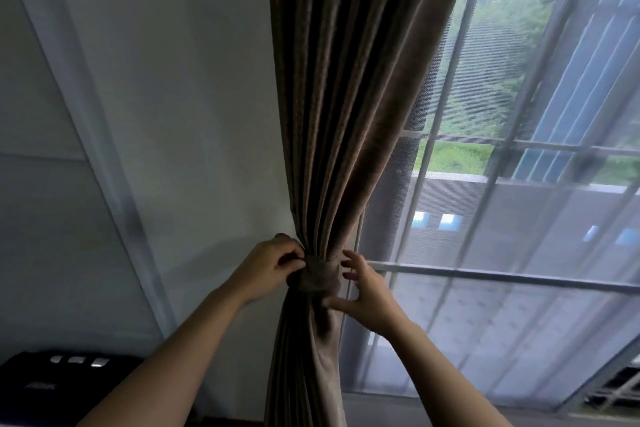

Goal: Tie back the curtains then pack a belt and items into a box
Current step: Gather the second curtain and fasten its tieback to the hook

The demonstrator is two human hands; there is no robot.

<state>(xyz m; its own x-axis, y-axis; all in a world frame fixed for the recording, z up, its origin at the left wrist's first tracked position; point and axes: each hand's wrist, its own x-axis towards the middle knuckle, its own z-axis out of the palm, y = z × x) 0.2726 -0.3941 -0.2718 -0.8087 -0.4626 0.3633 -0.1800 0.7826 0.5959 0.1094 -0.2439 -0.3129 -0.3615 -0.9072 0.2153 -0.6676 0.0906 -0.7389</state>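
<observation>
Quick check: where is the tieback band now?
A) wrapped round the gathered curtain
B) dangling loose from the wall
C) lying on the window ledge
A: the tieback band circles the bunched curtain, the left hand pinching its edge and the right hand spread open beside it.

White wall (180, 107) left; barred window (485, 141) right, trees (502, 73) beyond; black device (52, 380) near left.
</observation>
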